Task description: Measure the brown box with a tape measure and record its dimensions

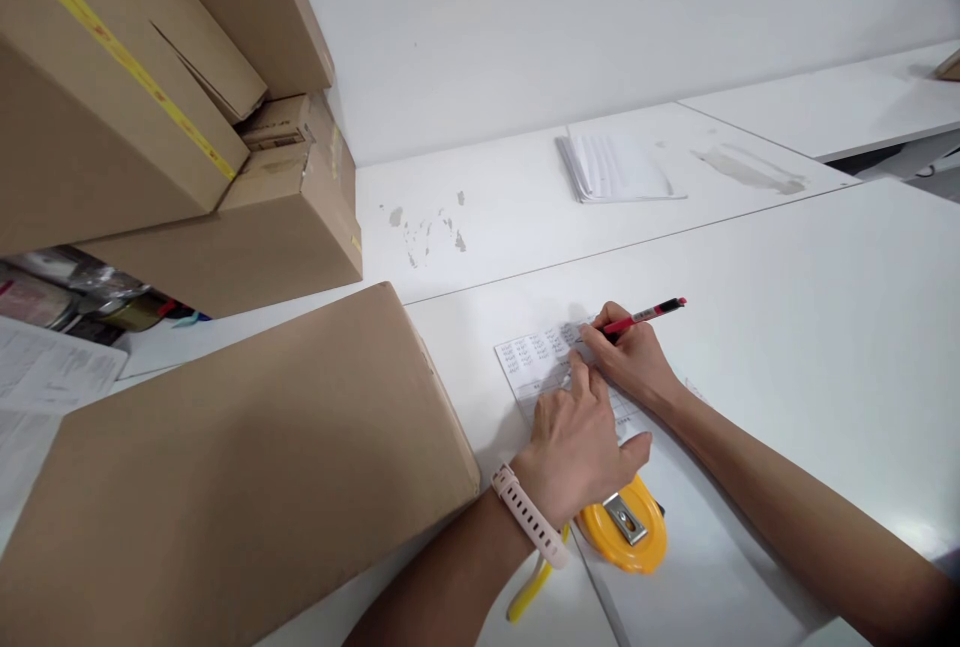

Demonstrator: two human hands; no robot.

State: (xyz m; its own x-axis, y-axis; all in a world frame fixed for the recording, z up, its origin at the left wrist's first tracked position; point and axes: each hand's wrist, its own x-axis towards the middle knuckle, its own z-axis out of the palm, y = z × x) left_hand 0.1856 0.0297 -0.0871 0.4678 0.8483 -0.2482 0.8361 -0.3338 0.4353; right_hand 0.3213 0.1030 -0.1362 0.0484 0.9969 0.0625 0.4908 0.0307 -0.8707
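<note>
A red and black pen is gripped in my right hand, its tip down by a sheet of paper covered in rows of handwriting. My left hand lies over the sheet's lower part with fingers spread, index finger pointing toward the pen, and a pale pink band on its wrist. Just below that hand sits a yellow-orange tape measure with a metal clip. A yellow strip pokes out beneath the wrist. Both hands hide part of the writing.
A large cardboard box stands at my left, beside the paper. More cartons with yellow tape are stacked behind it. A stack of papers lies near the wall, and other printed sheets are at the far left.
</note>
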